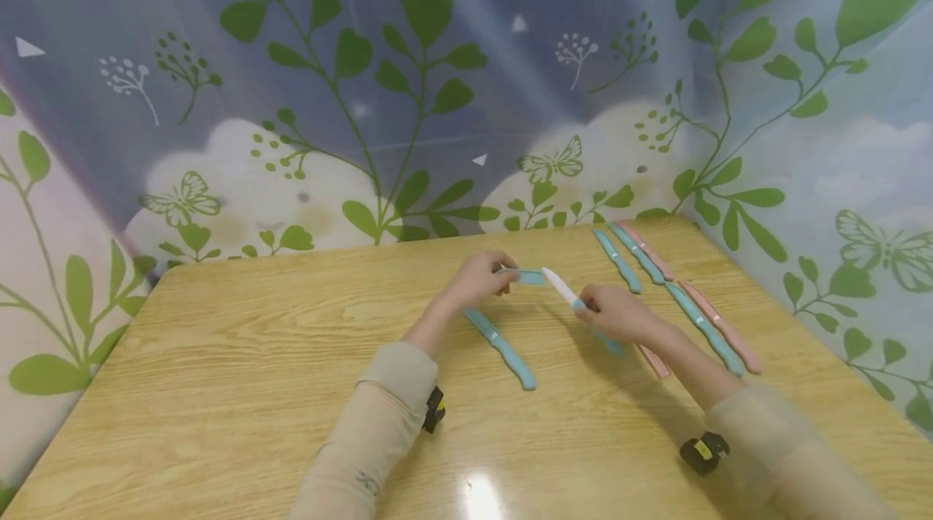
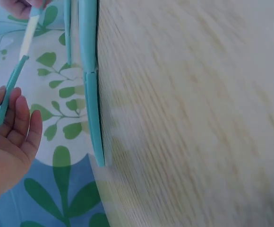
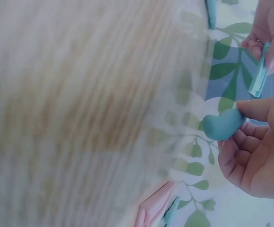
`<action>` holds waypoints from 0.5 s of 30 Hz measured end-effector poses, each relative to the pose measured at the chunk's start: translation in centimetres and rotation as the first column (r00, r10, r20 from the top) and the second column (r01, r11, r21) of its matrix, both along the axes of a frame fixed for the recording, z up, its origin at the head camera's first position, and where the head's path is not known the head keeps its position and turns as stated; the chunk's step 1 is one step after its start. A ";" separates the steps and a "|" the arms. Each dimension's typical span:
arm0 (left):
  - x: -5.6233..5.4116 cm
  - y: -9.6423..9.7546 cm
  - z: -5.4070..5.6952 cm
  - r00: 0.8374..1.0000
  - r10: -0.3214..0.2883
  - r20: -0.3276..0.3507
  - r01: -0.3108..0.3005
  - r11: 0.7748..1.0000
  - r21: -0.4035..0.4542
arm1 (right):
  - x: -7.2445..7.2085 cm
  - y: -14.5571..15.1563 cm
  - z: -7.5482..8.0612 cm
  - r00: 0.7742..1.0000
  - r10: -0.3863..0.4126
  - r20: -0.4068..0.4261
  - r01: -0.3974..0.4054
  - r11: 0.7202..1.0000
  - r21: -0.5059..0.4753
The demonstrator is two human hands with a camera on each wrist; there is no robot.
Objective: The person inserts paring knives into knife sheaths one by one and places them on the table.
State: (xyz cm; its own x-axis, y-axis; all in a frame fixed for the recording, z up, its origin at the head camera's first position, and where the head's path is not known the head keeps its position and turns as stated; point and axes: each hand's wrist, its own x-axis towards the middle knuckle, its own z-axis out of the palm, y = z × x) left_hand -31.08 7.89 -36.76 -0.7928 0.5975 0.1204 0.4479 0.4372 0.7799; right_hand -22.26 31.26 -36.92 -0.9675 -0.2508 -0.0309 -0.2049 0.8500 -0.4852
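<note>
My left hand pinches a teal blade cover between thumb and fingers. In my right hand is a knife with a white blade and a teal handle, gripped at the handle. The blade's tip is at the cover's end; whether it is inside, I cannot tell. Both hands are raised above the wooden table. Near my left wrist lies a covered teal knife. A pink piece, partly hidden by my right forearm, lies on the table.
Toward the table's right side lie several covered knives, among them a teal one, another teal one and a pink one. A leaf-patterned curtain hangs behind the wooden table. Each wrist carries a small black camera.
</note>
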 end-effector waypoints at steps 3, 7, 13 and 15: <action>-0.1 -0.4 0.1 1.000 0.025 0.008 -0.025 0.999 0.019 | 0.4 -0.2 0.3 1.000 -0.002 -0.015 0.001 1.000 -0.029; 0.0 -0.9 0.2 0.997 0.062 0.048 -0.064 0.997 0.052 | 0.9 -0.4 0.6 0.999 0.018 -0.034 -0.020 0.998 -0.056; -0.2 -1.1 0.2 0.989 0.065 0.130 -0.083 0.987 0.139 | 1.2 -0.5 0.8 0.996 0.070 -0.057 -0.073 0.996 -0.047; -0.2 -1.2 0.2 0.989 0.060 0.138 -0.082 0.985 0.154 | 1.3 -0.5 0.9 0.995 0.079 -0.059 -0.082 0.996 -0.044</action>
